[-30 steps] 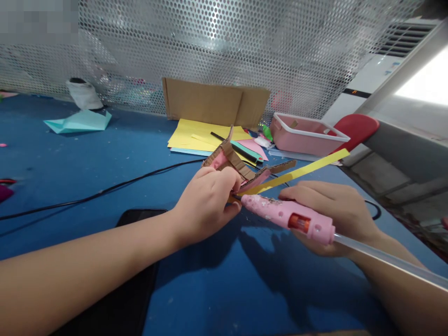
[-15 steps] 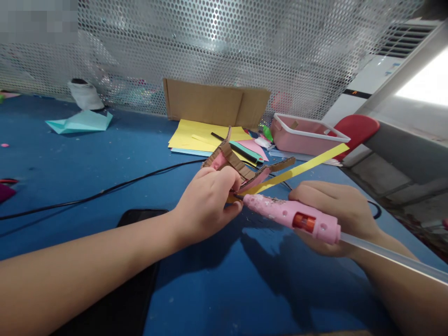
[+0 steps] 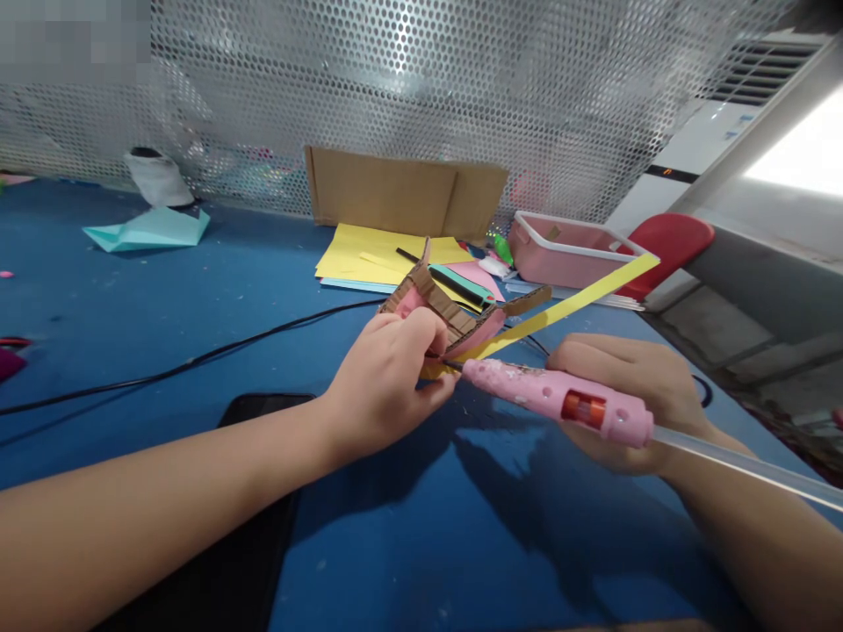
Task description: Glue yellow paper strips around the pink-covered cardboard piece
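My left hand [image 3: 392, 369] pinches a small cardboard piece [image 3: 451, 307] with pink paper on its sides, above the table. A yellow paper strip [image 3: 566, 307] runs along its lower edge and sticks out to the upper right. My right hand [image 3: 632, 386] is wrapped round a pink hot glue gun [image 3: 559, 399], a clear glue stick [image 3: 738, 461] jutting from its rear. The gun's dark nozzle points left, at the strip beside my left fingertips. Whether the tip touches the strip or the cardboard is hard to see.
A blue table [image 3: 369, 535] carries a black phone-like slab [image 3: 217, 544] under my left forearm and a black cord [image 3: 263, 347]. Behind lie yellow paper sheets [image 3: 356, 250], a teal cutter [image 3: 461, 285], a pink bin [image 3: 566, 250], a cardboard panel [image 3: 382, 189] and folded light-blue paper [image 3: 151, 230].
The glue gun has shifted slightly right and its rear end has risen a little. The strip's free end has tilted slightly upward. My left hand keeps its grip with hardly any movement.
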The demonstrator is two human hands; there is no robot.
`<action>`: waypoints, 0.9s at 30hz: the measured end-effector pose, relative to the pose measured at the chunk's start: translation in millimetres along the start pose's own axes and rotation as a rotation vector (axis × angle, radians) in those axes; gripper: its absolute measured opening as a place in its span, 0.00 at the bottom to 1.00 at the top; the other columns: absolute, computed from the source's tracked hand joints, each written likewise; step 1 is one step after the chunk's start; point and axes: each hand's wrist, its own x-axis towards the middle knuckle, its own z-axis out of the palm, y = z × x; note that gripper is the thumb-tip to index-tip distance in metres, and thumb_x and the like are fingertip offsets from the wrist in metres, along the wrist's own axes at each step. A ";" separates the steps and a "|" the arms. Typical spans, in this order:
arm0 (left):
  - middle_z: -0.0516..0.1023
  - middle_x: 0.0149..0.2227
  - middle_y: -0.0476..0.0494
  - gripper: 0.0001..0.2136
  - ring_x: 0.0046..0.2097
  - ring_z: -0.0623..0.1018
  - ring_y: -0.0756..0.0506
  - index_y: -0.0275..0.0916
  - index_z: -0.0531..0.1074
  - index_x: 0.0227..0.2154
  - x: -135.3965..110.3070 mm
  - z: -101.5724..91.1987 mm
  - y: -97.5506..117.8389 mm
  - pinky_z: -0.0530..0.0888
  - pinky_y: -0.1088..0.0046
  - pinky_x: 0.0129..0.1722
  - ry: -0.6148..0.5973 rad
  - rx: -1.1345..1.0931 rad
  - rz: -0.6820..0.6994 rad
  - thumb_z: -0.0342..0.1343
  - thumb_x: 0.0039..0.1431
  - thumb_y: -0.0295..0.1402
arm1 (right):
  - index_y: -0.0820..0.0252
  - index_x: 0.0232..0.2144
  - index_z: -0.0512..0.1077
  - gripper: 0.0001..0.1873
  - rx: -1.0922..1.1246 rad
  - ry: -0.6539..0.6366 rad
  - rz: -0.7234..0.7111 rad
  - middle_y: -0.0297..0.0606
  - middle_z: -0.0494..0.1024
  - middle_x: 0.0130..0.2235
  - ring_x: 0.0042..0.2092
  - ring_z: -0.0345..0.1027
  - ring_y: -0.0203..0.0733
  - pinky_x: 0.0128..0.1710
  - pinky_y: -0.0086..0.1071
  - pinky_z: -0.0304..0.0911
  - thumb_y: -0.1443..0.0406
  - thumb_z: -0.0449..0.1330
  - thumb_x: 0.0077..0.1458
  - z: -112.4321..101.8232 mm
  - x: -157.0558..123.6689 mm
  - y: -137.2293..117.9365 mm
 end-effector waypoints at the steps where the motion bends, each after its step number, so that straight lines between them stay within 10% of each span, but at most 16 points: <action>1: 0.70 0.29 0.51 0.08 0.32 0.70 0.48 0.41 0.60 0.30 0.1 0.1 -0.1 0.67 0.72 0.34 0.000 0.000 -0.004 0.56 0.52 0.28 | 0.55 0.24 0.59 0.07 -0.008 -0.002 0.006 0.29 0.58 0.21 0.22 0.51 0.36 0.21 0.30 0.48 0.64 0.54 0.52 -0.6 0.2 -0.1; 27: 0.72 0.29 0.52 0.08 0.30 0.70 0.50 0.40 0.63 0.31 2.7 -0.5 0.3 0.65 0.74 0.30 -0.025 -0.044 -0.038 0.58 0.52 0.29 | 0.55 0.27 0.63 0.03 -0.078 -0.010 -0.009 0.33 0.64 0.23 0.24 0.55 0.38 0.23 0.32 0.51 0.63 0.54 0.51 -3.1 -4.7 2.1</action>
